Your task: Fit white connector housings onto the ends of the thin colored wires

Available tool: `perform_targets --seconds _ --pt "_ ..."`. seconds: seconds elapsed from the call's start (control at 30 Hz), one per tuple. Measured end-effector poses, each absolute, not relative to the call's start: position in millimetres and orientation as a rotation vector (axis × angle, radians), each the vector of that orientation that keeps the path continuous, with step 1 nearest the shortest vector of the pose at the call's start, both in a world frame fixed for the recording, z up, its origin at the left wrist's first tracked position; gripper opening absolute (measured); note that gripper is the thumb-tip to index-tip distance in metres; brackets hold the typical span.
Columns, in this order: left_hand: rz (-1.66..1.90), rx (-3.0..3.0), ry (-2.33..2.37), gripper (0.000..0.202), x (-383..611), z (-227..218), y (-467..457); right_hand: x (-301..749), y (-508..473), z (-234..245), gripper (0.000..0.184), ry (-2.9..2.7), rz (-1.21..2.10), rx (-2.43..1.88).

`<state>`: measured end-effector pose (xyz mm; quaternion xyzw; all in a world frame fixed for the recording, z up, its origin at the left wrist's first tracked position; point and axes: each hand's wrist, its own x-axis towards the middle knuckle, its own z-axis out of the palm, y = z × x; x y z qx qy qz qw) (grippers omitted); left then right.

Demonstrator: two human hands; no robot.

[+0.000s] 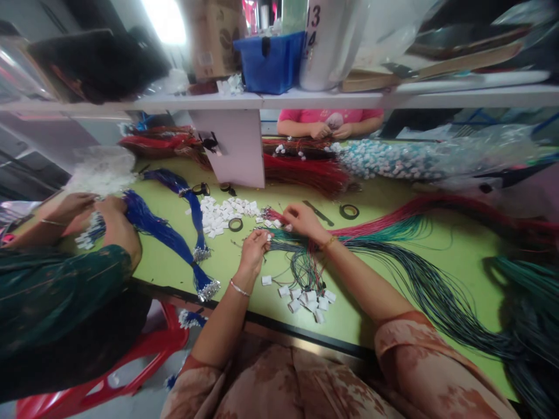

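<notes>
My left hand (pixel 254 251) pinches a small white connector (pixel 268 237) between thumb and fingertips, over the front bundle of wires. Just beyond it, my right hand (pixel 303 220) is closed, its fingers bent down at the ends of the red wires (pixel 274 215); what lies between those fingertips is too small to make out. Under my right forearm run long red, green (pixel 393 230) and dark grey wires (pixel 402 265) toward the right. Nearer to me lies a pile of white connectors (pixel 309 299) with thin wires attached. Loose white connectors (pixel 213 215) are heaped left of my hands.
Rolls of black tape (pixel 349 211) and a flat dark tool (pixel 318 213) lie behind my right hand. Blue wire bundles (pixel 161 230) lie to the left, where a co-worker's hands (pixel 111 212) handle connectors. Another person's hands (pixel 332 131) show beneath the shelf (pixel 279 100), across the table.
</notes>
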<state>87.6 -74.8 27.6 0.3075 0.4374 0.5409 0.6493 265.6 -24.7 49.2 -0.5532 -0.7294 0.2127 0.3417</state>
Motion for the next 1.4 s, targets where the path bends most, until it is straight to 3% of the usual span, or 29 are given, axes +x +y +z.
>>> perform_targets --seconds 0.07,0.23,0.43,0.73,0.9,1.4 --pt "1.226 0.682 1.005 0.025 86 28 -74 273 -3 45 0.011 -1.938 0.538 -1.67" --pt "1.203 0.676 1.013 0.024 84 29 -74 277 14 31 0.018 -2.043 0.59 -1.688" --pt "1.219 0.697 1.005 0.027 85 30 -75 284 10 43 0.014 -2.089 0.249 -1.755" --pt "1.252 0.69 0.934 0.028 87 29 -77 244 4 81 0.015 -1.967 0.777 -1.359" --pt "1.294 0.626 0.839 0.021 86 26 -73 235 -18 77 0.012 -1.877 0.991 -1.107" --pt "1.272 0.517 0.739 0.015 89 27 -73 240 -75 62 0.004 -1.944 0.618 -1.165"
